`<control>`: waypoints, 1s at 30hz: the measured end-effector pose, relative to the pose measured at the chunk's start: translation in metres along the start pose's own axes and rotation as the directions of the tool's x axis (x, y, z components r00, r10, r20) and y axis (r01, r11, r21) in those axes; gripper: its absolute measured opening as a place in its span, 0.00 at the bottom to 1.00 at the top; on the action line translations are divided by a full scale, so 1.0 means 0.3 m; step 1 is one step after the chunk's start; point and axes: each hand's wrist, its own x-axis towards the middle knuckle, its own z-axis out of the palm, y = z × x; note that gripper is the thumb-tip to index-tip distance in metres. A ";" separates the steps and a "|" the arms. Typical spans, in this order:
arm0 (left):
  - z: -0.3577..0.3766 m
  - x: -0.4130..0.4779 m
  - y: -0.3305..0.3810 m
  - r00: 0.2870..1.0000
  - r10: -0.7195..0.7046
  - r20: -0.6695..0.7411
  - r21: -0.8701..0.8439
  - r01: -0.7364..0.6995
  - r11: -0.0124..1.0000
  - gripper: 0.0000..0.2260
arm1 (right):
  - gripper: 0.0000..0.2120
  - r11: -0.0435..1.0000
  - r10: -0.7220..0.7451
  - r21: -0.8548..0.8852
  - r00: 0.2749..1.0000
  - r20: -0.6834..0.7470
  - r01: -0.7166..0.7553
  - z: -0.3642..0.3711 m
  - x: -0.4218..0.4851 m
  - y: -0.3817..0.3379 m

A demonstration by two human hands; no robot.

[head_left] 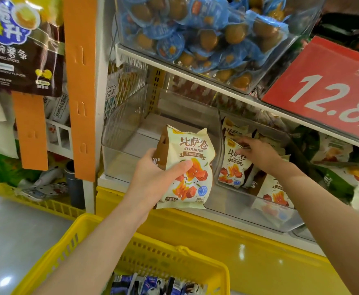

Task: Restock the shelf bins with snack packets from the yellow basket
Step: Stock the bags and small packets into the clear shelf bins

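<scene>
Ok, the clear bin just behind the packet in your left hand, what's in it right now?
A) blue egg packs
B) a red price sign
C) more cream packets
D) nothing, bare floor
D: the left bin shows only its bare floor behind the packet in the left hand; the matching packets fill the next bin, where the right hand reaches.

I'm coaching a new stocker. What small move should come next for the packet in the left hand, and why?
Probably shift the left hand right and lower its packet into the right bin: matching packets already lie there, with the right hand on them. The left bin behind the packet looks empty, so that is the other possible home.
</scene>
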 end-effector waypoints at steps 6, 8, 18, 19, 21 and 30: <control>0.009 -0.008 -0.010 0.999 0.037 0.034 0.104 -0.040 0.994 0.18 | 0.20 0.998 -0.060 -0.025 0.993 -0.104 0.058 -0.031 -0.074 -0.108; 0.012 -0.014 -0.019 0.996 0.057 0.071 0.186 -0.069 0.980 0.18 | 0.18 0.962 -0.145 0.201 0.969 -0.200 0.186 -0.063 -0.152 -0.188; 0.049 -0.113 -0.093 0.924 0.174 0.339 0.258 -0.270 0.928 0.28 | 0.34 0.913 -0.405 0.068 0.876 0.261 0.402 -0.162 -0.472 -0.373; 0.057 -0.121 -0.102 0.916 0.200 0.349 0.227 -0.290 0.930 0.28 | 0.33 0.905 -0.425 0.065 0.880 0.215 0.421 -0.164 -0.494 -0.362; 0.081 -0.130 -0.109 0.897 0.233 0.376 0.228 -0.333 0.915 0.29 | 0.30 0.899 -0.437 0.092 0.889 0.137 0.428 -0.186 -0.525 -0.339; 0.110 0.024 -0.054 0.870 0.318 0.377 0.680 -0.493 0.543 0.24 | 0.24 0.993 -0.117 -0.061 0.856 -0.504 0.100 -0.323 -0.456 -0.161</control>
